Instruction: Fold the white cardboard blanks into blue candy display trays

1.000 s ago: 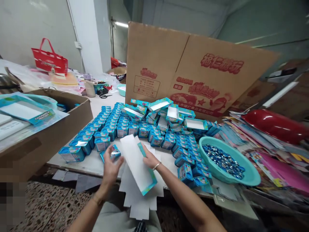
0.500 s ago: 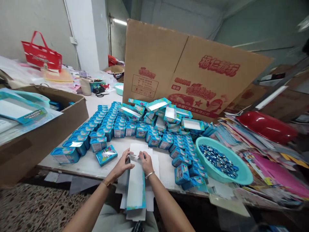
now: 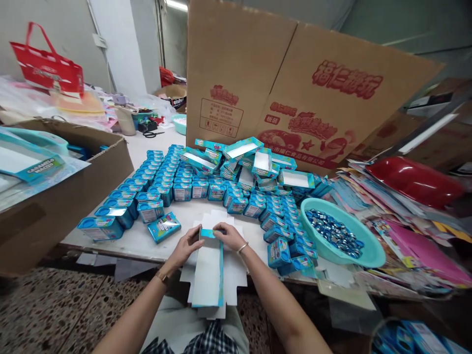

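A long cardboard display tray [image 3: 207, 275], white inside with blue printed edges, lies part-folded over several flat white card blanks [image 3: 236, 275] at the table's front edge. My left hand [image 3: 187, 245] grips its far left corner between thumb and fingers. On the far right corner, my right hand [image 3: 229, 236] pinches the end wall, whose blue printed strip shows between the hands. The fingertips partly hide both corners. Left of my hands, a blue printed tin [image 3: 164, 227] lies flat on the table.
Rows of blue tins [image 3: 151, 211] stand left, ahead and right. Behind them are piled folded trays [image 3: 243, 149] against a large cardboard carton [image 3: 236, 64]. A turquoise basin [image 3: 372, 255] of shiny blue pieces sits right, beside stacked printed sheets [image 3: 413, 246]. An open carton [image 3: 92, 191] stands left.
The tray's far end flap, white and outstretched before, is now folded over with its blue strip showing. My right hand has turned inward across that end. The view has shifted slightly.
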Tool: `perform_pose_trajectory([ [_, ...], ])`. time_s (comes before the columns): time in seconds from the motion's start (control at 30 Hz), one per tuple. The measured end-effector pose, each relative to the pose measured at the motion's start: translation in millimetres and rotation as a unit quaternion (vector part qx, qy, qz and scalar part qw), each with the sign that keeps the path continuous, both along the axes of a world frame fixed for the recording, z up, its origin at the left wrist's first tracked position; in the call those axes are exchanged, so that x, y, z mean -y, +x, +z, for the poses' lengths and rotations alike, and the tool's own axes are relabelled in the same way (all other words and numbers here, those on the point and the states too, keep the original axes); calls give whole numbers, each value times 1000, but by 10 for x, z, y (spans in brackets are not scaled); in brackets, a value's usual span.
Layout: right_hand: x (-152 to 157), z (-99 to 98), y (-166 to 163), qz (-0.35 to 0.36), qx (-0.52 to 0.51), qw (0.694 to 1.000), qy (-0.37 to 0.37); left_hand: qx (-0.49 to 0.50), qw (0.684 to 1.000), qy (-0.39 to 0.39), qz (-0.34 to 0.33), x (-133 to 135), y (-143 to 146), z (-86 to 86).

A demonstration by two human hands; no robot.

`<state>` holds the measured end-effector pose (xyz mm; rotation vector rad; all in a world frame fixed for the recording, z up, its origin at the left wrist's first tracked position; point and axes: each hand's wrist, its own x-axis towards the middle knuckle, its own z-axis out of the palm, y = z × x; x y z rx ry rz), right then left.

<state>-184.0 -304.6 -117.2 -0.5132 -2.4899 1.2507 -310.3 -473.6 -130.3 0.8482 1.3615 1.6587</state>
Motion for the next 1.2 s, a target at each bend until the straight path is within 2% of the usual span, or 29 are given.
perform_pose_trajectory([
  [0.07, -28, 137, -14, 58, 96, 979, 170, -16, 1000, -7, -5, 7, -1, 46],
  [0.13, 12, 264, -130, 104, 192, 923, 315, -28, 999, -14, -13, -3, 4, 84],
  [0.2, 88, 360, -307, 153, 267, 870, 385, -39, 999, -22, -20, -20, 9, 113],
  [0.27, 162, 416, -466, 178, 306, 848, 394, -46, 998, -42, -22, -29, -5, 136],
  [0.33, 206, 432, -534, 170, 322, 850, 382, -71, 993, -89, -13, -15, -55, 161],
  [0.43, 205, 407, -394, 120, 335, 856, 375, -204, 965, -162, -8, 55, -179, 224],
  [0.47, 186, 396, -287, 97, 340, 856, 377, -273, 946, -176, -18, 83, -216, 253],
  [0.53, 116, 387, -25, 62, 340, 866, 361, -413, 887, -198, -60, 123, -252, 315],
  [0.57, 66, 390, 107, 59, 336, 878, 336, -470, 854, -208, -86, 128, -244, 341],
  [0.63, -49, 413, 315, 76, 319, 915, 235, -546, 795, -225, -135, 96, -178, 365],
  [0.7, -145, 450, 393, 44, 273, 943, 187, -591, 761, -225, -148, 25, -71, 337],
  [0.77, -179, 488, 333, 15, 208, 954, 216, -617, 747, -216, -122, -45, 31, 271],
  [0.83, -145, 507, 182, 65, 188, 943, 265, -624, 747, -205, -103, -69, 79, 215],
  [0.93, -34, 475, -48, 170, 240, 888, 353, -610, 763, -175, -121, 9, -3, 219],
  [1.0, 27, 415, -131, 188, 258, 852, 416, -601, 769, -169, -140, 102, -128, 264],
  [1.07, 53, 348, -150, 206, 258, 828, 453, -599, 764, -183, -158, 174, -246, 295],
  [1.2, 33, 277, -94, 266, 225, 805, 481, -605, 755, -200, -155, 168, -300, 231],
])
